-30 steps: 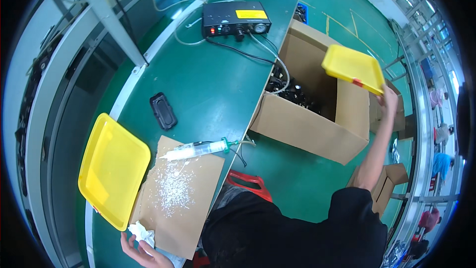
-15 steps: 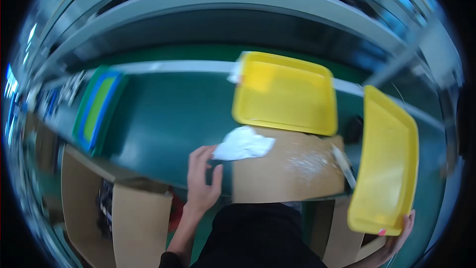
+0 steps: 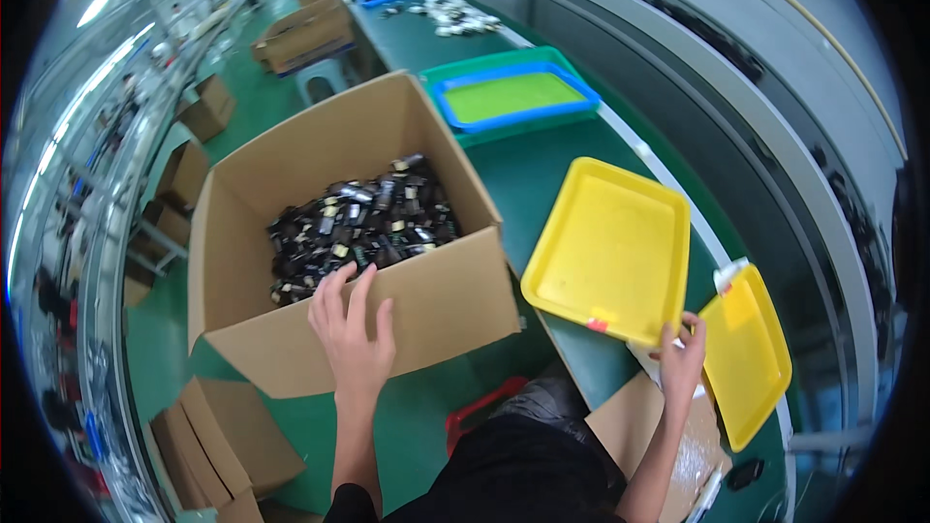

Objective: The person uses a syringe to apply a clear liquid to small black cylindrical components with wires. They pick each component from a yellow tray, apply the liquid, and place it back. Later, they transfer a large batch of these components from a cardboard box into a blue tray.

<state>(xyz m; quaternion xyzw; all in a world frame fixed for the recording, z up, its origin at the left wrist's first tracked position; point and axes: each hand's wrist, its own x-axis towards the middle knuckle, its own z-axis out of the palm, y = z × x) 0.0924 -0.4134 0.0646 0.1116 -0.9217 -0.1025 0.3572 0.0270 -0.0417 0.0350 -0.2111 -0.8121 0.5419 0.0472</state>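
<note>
My right hand (image 3: 680, 368) pinches the near right corner of a yellow tray (image 3: 612, 247), a shallow rectangle with a raised rim and a small red mark on it. The tray is tilted over the green bench, and nothing lies in it. My left hand (image 3: 356, 344) is open, fingers apart, in front of the near wall of a big cardboard box (image 3: 450, 305). Its fingertips reach the box's top edge; whether they touch it I cannot tell. Inside lies a heap of small dark, glossy parts (image 3: 363, 223) with pale bits, too small to name.
A second yellow tray (image 3: 741, 368) lies to the right, near a cardboard sheet (image 3: 693, 450) and a white-handled tool (image 3: 709, 494). Blue and green trays (image 3: 513, 97) sit farther along the bench (image 3: 513, 179). Another cardboard box (image 3: 228, 441) stands at lower left, and a red stool (image 3: 480, 412) below the bench.
The view has swung left, bringing the box of dark parts to the middle. My right hand has carried the yellow tray leftward across the bench. My left hand has moved from the bench to the box.
</note>
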